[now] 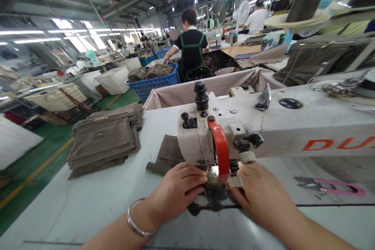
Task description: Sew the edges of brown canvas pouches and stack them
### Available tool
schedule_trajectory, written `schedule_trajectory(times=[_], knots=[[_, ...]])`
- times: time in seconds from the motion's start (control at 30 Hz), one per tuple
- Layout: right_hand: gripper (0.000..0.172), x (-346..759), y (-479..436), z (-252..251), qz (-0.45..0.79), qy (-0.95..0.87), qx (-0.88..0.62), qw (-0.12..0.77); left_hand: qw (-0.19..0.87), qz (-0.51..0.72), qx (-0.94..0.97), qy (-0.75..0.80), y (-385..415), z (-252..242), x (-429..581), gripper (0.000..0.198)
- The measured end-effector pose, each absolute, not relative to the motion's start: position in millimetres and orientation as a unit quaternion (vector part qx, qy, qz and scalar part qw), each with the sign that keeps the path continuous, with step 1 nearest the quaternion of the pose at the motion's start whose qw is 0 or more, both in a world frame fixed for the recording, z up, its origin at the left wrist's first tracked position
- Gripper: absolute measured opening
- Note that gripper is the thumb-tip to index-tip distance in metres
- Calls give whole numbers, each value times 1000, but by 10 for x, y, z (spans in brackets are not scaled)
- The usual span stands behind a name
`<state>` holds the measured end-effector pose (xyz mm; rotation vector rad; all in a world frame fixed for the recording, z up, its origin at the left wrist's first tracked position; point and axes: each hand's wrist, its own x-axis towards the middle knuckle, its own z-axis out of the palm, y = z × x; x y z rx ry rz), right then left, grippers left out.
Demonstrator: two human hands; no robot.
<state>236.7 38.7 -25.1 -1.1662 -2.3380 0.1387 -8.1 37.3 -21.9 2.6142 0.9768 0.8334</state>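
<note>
A white sewing machine (281, 125) with an orange-red lever guard (222, 150) stands in front of me. My left hand (181, 187), a silver bangle on its wrist, is left of the presser foot, fingers pressed together on a grey-brown fabric piece (170, 152). Much of that fabric lies behind the hand and the machine head. On the other side of the needle area, my right hand (258, 191) is closed with its thumb bent inward. The machine covers its fingertips, and what they grip is hidden.
Stacked grey-brown fabric pieces (102, 136) lie on the white table (96, 207) at left. Pink-handled thread snips (331, 185) rest under the machine arm. Beyond the table are a cloth-lined bin (170, 97), a blue crate (155, 86) and a seated co-worker (191, 45).
</note>
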Motion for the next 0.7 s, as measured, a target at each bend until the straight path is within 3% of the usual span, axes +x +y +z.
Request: schedule_trajectory(times=[0.1, 0.27, 0.4, 0.7], knots=[[12, 2355, 357, -261, 91, -873, -384, 287, 96, 302, 870, 379, 268, -247, 65, 14], [25, 2300, 339, -312, 166, -881, -303, 322, 78, 311, 863, 389, 231, -254, 162, 16], [24, 2283, 364, -337, 154, -877, -302, 341, 80, 304, 868, 383, 285, -190, 193, 23], [24, 2260, 446, -366, 105, -866, -363, 327, 111, 258, 862, 423, 464, -317, 163, 16]])
